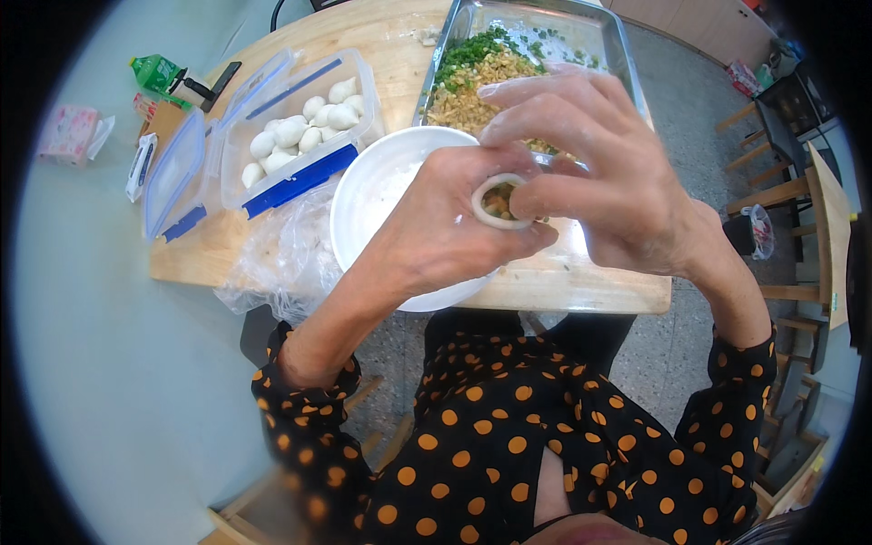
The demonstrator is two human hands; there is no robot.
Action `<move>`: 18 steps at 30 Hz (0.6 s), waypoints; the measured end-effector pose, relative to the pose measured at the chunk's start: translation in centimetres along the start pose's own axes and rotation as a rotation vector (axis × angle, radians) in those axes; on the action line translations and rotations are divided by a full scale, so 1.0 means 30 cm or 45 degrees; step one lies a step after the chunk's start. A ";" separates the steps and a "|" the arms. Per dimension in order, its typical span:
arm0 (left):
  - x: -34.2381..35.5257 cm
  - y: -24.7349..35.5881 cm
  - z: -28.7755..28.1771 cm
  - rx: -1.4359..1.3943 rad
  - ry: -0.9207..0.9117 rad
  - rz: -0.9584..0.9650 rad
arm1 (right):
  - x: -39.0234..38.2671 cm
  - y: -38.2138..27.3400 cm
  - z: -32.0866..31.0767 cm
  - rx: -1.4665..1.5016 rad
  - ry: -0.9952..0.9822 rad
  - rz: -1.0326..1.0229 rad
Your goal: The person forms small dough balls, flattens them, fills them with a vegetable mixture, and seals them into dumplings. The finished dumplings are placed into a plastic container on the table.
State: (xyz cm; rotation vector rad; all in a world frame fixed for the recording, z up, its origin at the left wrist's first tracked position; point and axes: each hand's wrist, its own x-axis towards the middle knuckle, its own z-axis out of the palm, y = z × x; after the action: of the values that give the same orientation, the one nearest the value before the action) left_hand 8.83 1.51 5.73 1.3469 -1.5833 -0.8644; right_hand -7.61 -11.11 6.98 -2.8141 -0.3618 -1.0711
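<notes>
My left hand (436,218) is curled around a small cup-shaped dough wrapper (495,222) with its round mouth facing up. Inside it sits chopped filling (497,197), orange-brown and green. Over it my right hand (609,173) arches with fingers apart, its thumb against the wrapper's mouth. Whitish flour or dough coats the right fingertips. Under my hands stands a white bowl (350,218) with white powder in it. Just beyond, a metal tray (581,23) holds chopped green onion (481,53) and crumbly yellow-brown filling (477,91), partly hidden by my right hand.
A clear lidded box (368,82) with blue clips holds several white dough balls (291,132). Crumpled plastic film (282,245) lies between box and bowl. Left of the wooden table (581,291) are a green bottle (156,73) and a pink tissue pack (68,134). Wooden stools (781,195) stand at right.
</notes>
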 end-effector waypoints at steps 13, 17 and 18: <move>-0.040 0.005 -0.004 0.033 0.039 0.111 | 0.017 -0.037 -0.023 0.066 -0.033 0.068; -0.046 0.002 0.005 -0.030 0.078 0.033 | 0.021 -0.038 -0.029 -0.003 0.049 0.096; -0.048 0.000 0.007 -0.068 0.101 0.000 | 0.021 -0.042 -0.029 -0.038 0.046 0.109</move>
State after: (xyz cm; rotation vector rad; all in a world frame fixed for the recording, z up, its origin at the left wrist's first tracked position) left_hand 8.70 2.92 5.40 1.3279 -1.4894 -0.8373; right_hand -8.02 -9.95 8.07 -2.8040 -0.2221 -1.1164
